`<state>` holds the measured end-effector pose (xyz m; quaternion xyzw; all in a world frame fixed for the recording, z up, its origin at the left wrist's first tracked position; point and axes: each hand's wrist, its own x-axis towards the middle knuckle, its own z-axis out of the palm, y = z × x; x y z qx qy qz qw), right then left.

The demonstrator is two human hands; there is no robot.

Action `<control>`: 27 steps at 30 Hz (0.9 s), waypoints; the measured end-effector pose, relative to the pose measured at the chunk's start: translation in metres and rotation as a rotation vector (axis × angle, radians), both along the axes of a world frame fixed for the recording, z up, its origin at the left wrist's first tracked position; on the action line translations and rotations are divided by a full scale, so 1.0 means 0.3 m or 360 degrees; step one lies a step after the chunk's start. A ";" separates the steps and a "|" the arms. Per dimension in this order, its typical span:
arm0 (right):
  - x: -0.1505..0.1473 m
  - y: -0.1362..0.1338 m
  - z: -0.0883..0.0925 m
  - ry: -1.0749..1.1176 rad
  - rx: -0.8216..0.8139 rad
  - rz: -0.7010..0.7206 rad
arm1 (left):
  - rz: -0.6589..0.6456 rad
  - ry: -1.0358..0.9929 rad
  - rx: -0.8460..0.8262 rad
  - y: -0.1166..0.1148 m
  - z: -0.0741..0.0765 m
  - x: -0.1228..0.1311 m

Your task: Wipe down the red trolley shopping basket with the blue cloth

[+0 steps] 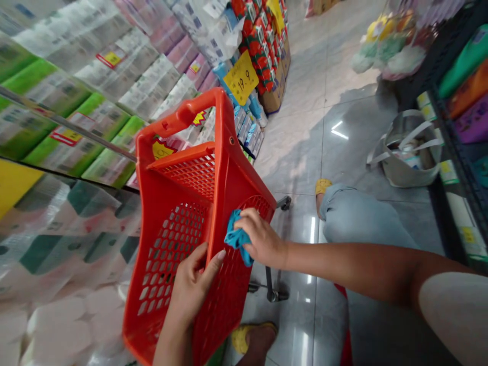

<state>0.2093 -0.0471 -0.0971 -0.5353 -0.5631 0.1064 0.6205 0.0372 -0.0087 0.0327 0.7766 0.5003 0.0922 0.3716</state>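
A red plastic shopping cart (221, 188) stands in front of me, its perforated basket tilted in the view. My left hand (194, 279) grips the rim of the basket, thumb on the outside and fingers curled over to the inside. Bunched under the fingers of my right hand (263, 239) is a blue cloth (238, 236), pressed against the outer side wall of the cart. Part of that wall is hidden behind the cloth and hand.
Shelves of packaged tissue (102, 127) line the left side, with a yellow price sign (241, 79) beyond the cart. At right, a grey tote bag (412, 157) sits on the tiled floor (305, 152) beside a dark shelf (438, 101).
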 end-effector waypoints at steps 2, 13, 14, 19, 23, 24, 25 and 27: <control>-0.007 -0.006 0.001 -0.0135 0.0051 0.0151 | -0.0017 0.0036 0.0081 -0.007 0.010 0.002; 0.008 0.058 -0.186 0.0734 -0.0518 -0.0572 | -0.0041 0.0039 0.0202 -0.021 0.012 -0.001; -0.017 0.034 -0.177 0.0683 -0.0476 -0.0464 | -0.0045 0.0036 0.0211 -0.021 0.011 -0.002; -0.012 0.012 -0.196 0.0614 -0.0462 -0.0188 | -0.0062 0.0046 0.0218 -0.017 0.008 -0.010; -0.021 0.019 -0.256 0.0800 -0.0637 -0.0414 | -0.0054 0.0025 0.0207 -0.015 0.009 -0.008; -0.055 -0.001 -0.260 0.0806 -0.0643 -0.0373 | -0.0059 0.0022 0.0206 -0.015 0.010 -0.006; -0.097 -0.028 -0.261 0.0800 -0.0639 -0.0304 | -0.0062 0.0022 0.0209 -0.015 0.011 -0.004; -0.179 -0.077 -0.263 0.0786 -0.0623 -0.0127 | -0.0057 0.0032 0.0221 -0.014 0.013 -0.001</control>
